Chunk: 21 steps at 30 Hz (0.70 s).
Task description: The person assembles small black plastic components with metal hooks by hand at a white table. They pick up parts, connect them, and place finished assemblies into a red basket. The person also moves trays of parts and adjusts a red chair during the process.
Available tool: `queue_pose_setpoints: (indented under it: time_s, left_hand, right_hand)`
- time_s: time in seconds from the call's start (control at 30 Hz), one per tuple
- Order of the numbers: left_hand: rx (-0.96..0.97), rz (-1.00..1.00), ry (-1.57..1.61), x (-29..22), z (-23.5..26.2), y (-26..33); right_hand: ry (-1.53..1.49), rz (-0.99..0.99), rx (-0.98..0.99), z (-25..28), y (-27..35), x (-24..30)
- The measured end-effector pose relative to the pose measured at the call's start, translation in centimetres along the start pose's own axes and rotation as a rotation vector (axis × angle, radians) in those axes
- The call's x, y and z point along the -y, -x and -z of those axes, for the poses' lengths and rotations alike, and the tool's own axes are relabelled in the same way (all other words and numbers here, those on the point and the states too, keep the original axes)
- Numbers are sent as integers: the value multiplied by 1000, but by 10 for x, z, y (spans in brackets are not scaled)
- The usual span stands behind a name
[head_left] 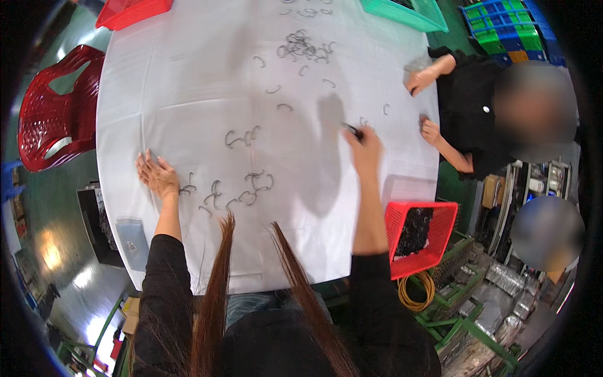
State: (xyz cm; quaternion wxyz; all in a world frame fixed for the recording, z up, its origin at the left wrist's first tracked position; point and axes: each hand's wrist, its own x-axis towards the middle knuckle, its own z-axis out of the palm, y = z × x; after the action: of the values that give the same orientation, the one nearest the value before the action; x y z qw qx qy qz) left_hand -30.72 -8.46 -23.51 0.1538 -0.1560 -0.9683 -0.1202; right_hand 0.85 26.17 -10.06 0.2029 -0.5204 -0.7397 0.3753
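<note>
My left hand [157, 176] lies flat on the white-covered table [182, 119], fingers stretched out, holding nothing. Just to its right are several thin, dark, curved pieces [215, 195], small hook-like arcs, with more [242, 137] a little farther off. Over the table's right half, my right hand [366, 151] is closed on a slim dark pen-like tool [353, 131] that points up and to the left; motion blurs its details. A dense pile of the same curved pieces [301, 47] lies at the far middle, with single ones scattered around it.
A red basket [391, 242] with dark pieces stands by the near right corner. A co-worker's hands [429, 132] are at the right edge. A green basket [433, 24] and a red basket [135, 14] sit at the far corners; a dark red chair [66, 107] is left.
</note>
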Motion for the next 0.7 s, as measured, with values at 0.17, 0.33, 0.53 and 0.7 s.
queue_pose_setpoints:
  time_s: [0.17,0.33,0.53,0.7]
  left_hand:
    - [26,3,-28,1,-3,1]
    - [8,-9,-48,1,-2,1]
    - [42,-25,-39,-2,3,0]
    - [42,-21,-38,-9,9,-2]
  right_hand:
    - [492,-275,-515,184,131,-47]
    - [671,-90,-444,166,143,-64]
    - [365,210,-335,-4,-16,-90]
    - [659,-67,-398,-57,-148,-101]
